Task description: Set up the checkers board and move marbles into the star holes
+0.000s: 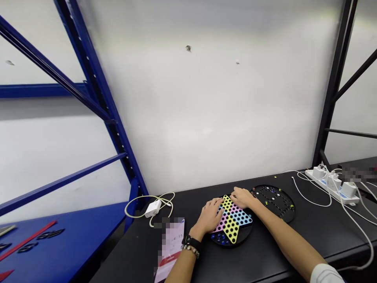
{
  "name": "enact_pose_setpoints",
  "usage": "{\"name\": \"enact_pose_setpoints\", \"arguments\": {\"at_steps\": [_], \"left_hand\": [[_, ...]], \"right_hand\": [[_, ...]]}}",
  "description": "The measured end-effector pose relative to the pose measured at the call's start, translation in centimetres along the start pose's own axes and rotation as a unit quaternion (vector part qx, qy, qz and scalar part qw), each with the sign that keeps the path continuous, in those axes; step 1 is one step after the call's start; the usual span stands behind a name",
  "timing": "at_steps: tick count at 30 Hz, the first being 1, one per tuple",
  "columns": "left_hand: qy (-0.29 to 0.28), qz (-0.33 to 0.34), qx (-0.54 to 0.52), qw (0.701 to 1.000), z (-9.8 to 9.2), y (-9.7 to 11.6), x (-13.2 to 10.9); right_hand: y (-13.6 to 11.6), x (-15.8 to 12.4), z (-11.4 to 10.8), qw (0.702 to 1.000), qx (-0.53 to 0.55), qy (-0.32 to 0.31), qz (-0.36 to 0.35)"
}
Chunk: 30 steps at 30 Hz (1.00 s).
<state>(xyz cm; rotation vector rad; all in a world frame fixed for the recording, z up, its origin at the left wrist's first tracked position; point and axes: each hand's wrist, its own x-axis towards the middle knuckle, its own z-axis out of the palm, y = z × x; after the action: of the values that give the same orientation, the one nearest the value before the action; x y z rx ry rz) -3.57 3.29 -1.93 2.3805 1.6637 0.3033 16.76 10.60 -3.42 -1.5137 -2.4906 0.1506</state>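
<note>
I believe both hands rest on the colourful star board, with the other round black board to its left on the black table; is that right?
Not quite: in the head view the round black board lies to the right of the colourful star board, not its left. The left hand and right hand do rest on the star board, on the black table.

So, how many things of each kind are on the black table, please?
Round boards: 2 (star board, black board)
Hands: 2 (left hand, right hand)
Phone: 1
White charger: 1
Power strip: 1
Total: 7
</note>
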Motion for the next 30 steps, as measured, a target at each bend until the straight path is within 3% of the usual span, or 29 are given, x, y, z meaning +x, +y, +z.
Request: {"name": "enact_pose_setpoints", "arguments": {"at_steps": [18, 30], "left_hand": [[0.002, 0.008, -0.011, 1.000, 0.24, -0.22, 0.15], [0.004, 0.010, -0.015, 1.000, 0.23, -0.10, 0.24]], "right_hand": [[0.02, -0.05, -0.21, 0.999, -0.001, 0.005, 0.034], [0.24, 0.05, -0.32, 1.000, 0.000, -0.010, 0.012]]}}
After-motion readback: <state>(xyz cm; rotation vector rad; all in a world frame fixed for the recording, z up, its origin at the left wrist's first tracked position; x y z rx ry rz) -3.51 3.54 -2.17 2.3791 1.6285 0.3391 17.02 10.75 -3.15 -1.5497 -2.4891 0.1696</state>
